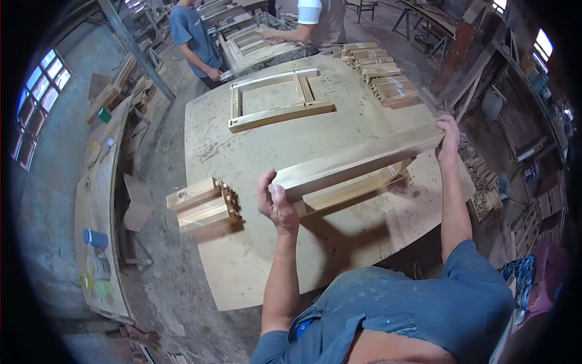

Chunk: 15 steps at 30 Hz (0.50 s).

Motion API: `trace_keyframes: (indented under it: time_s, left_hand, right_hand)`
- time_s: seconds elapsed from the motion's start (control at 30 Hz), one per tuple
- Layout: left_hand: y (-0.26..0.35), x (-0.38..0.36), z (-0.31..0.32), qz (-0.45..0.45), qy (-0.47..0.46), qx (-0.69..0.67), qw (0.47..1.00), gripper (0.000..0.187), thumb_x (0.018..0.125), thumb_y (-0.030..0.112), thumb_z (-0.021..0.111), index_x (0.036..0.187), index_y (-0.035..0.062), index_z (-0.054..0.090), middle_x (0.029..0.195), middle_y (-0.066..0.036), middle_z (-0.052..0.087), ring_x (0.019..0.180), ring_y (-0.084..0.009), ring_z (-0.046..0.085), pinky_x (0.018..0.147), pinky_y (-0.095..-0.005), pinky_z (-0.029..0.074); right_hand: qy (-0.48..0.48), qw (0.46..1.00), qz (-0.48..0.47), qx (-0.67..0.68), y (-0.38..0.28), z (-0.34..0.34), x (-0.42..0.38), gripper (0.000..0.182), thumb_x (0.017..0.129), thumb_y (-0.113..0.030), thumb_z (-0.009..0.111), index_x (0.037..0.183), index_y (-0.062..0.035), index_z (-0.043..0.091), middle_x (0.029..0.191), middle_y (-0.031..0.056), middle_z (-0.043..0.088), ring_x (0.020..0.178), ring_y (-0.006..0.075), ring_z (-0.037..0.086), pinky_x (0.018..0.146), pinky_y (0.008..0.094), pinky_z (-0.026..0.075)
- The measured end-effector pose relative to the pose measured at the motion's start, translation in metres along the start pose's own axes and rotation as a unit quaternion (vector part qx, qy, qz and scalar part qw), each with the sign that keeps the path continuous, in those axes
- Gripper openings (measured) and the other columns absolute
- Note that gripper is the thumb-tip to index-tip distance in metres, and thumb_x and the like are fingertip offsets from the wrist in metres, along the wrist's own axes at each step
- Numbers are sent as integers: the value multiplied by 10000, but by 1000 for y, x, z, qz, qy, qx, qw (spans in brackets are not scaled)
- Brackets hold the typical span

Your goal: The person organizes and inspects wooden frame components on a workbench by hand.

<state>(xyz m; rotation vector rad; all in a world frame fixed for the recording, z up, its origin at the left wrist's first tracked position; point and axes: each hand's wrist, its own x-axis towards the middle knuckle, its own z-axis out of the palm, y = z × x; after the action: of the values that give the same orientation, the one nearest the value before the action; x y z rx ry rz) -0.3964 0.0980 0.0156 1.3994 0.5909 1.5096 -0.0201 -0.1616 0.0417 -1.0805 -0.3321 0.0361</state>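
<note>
A long wooden board (357, 159) hangs over the light worktable (267, 261), held at both ends. My left hand (277, 200) is closed on its left end, thumb at the front. At the far right end, the fingers of my right hand (448, 133) are wrapped round the board. Beneath it, more wooden pieces (357, 189) lie on the table, partly hidden by the board. Farther back on the tabletop lies a rectangular wooden frame (282, 115) with a crossbar near its right side.
Bundled short pieces (203, 205) sit at the table's left edge, and several stacks (388, 79) at its back right. Two people stand beyond, around another worktable (267, 57). A side bench (100, 182) with a blue cup (95, 237) is on the left.
</note>
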Motion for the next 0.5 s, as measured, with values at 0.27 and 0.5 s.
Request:
trace_keyframes:
  time_s: [0.27,0.5]
  left_hand:
    - [-30,-7,-2,27,37,-33,998,445,885,271,562,1146,-83,631,1101,-170,643,1035,-260,599,955,-398,462]
    - [-13,7,-6,1,-33,61,998,528,909,287,450,1228,-113,581,1228,-202,603,1107,-288,584,982,-387,450]
  right_hand:
    - [-110,972,-29,-206,-8,-2,0,170,837,-167,560,888,-28,644,866,15,600,856,116,557,784,269,426]
    - [-46,980,-88,-174,34,-22,2,220,837,-164,593,919,15,691,922,56,672,896,144,593,844,268,434]
